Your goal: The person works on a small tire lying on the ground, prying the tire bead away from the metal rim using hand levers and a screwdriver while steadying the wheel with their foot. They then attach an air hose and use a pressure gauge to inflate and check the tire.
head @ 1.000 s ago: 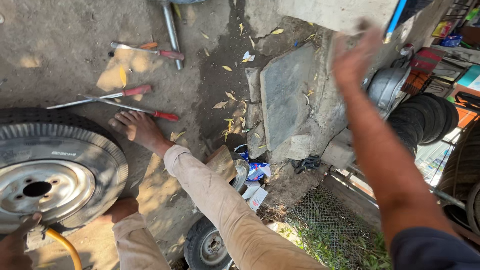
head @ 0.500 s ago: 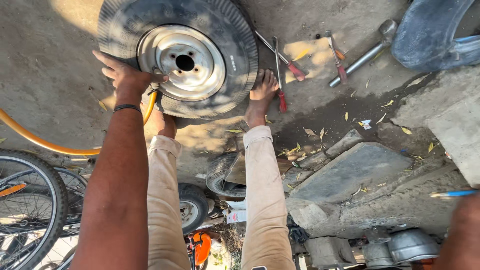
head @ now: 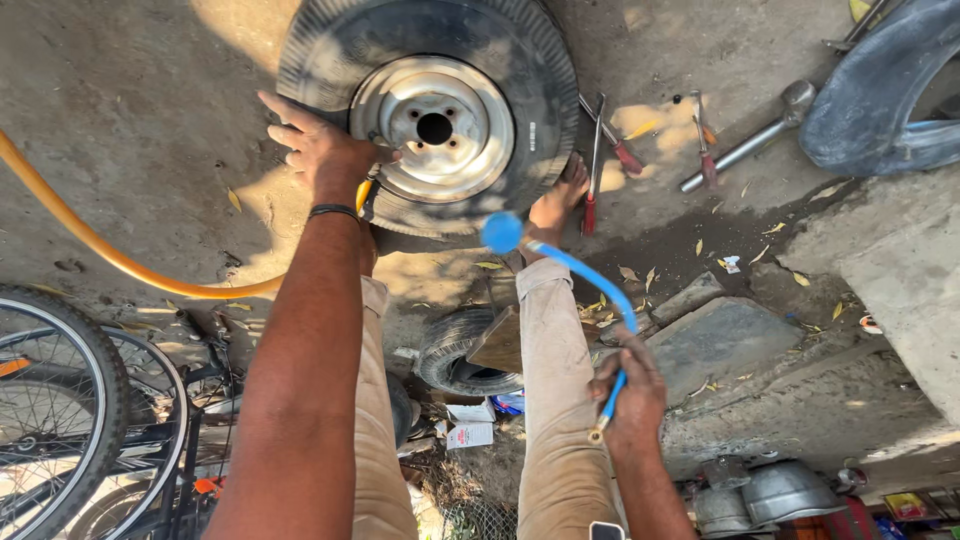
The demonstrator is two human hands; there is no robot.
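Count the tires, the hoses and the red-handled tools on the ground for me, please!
Tires: 4 - wheel under the left hand at, small tire, bicycle tire, dark tire.
Hoses: 2 - orange hose, blue hose in the right hand.
Red-handled tools: 3 -.
Total: 9

Sunlit, perhaps damp, dirt floor.

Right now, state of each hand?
Left hand: open, fingers spread, resting on the tyre.
Right hand: closed around the blue hose.
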